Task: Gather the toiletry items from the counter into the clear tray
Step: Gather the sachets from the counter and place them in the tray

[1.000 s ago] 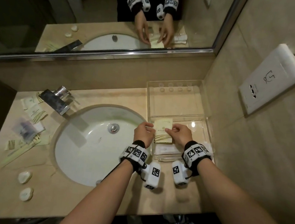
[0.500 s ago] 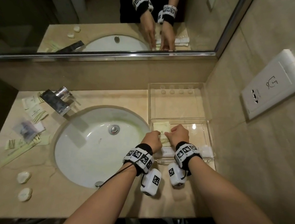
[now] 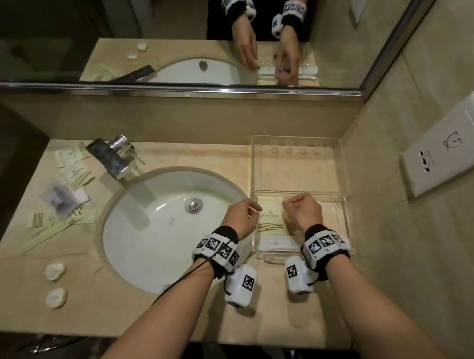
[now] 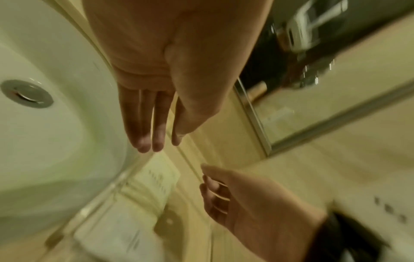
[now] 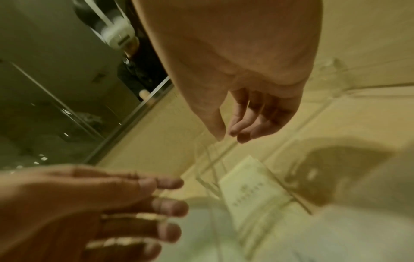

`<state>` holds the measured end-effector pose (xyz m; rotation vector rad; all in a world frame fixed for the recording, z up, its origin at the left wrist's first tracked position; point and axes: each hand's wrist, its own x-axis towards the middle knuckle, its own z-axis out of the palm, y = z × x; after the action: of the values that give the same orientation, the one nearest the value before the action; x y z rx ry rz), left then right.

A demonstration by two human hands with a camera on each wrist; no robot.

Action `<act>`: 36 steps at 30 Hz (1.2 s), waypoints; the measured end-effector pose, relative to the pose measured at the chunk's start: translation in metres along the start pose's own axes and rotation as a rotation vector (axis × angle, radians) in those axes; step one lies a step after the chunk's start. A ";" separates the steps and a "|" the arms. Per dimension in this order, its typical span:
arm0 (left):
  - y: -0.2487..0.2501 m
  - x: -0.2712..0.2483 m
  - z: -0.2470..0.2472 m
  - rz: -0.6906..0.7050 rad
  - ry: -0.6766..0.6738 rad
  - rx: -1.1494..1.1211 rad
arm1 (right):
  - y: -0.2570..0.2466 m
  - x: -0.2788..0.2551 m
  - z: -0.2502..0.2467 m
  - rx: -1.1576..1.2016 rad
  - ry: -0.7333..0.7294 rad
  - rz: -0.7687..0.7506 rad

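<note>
Head view: left hand (image 3: 241, 216) and right hand (image 3: 305, 210) hover loose-fingered and empty over the cream packet (image 3: 270, 217) lying in the clear tray (image 3: 345, 189). Placing looks finished; next, reach left across the table (image 3: 288, 314) for the remaining sachets (image 3: 76, 176).

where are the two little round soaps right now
In the head view the two round soaps lie on the counter at its near-left corner, left of the sink and nearer than the scattered packets.
</note>
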<state>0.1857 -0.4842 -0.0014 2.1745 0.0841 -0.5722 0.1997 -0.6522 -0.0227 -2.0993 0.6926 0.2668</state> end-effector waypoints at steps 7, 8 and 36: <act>-0.040 -0.037 -0.083 -0.079 0.189 -0.290 | -0.088 -0.039 0.030 0.153 -0.123 -0.257; -0.050 -0.044 -0.096 -0.094 0.231 -0.318 | -0.100 -0.045 0.043 0.164 -0.149 -0.280; -0.342 -0.112 -0.337 -0.423 0.643 -0.301 | -0.242 -0.142 0.419 -0.339 -0.400 -0.494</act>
<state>0.1231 0.0040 -0.0286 1.9659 0.9298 -0.0521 0.2476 -0.1502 -0.0414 -2.3567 -0.1233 0.5319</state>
